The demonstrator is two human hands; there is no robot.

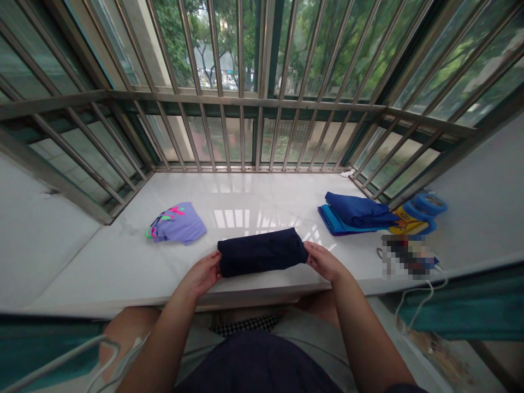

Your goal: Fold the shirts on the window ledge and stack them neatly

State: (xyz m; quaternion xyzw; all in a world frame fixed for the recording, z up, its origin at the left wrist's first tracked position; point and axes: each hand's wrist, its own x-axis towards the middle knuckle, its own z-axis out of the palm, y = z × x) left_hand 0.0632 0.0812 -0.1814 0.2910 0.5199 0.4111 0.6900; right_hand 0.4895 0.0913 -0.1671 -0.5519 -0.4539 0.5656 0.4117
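Observation:
A dark navy garment, folded into a long narrow bundle [262,252], lies across the front of the white sill. My left hand [207,271] pinches its left end between thumb and fingers. At the opposite end, my right hand [322,258] grips the right edge the same way. Whether the bundle rests fully on the sill or is slightly lifted, I cannot tell. Left of it lies a purple cloth [182,225] with pink and green patterns, loosely folded. To the right sits a stack of folded blue clothes [356,214], touched by neither hand.
White glossy sill [254,191] reaches back to metal window bars [257,136]. At the right wall stand a blue and yellow container [420,213] and a blurred-out item [411,256]. A white cable [429,295] hangs over the sill's front edge.

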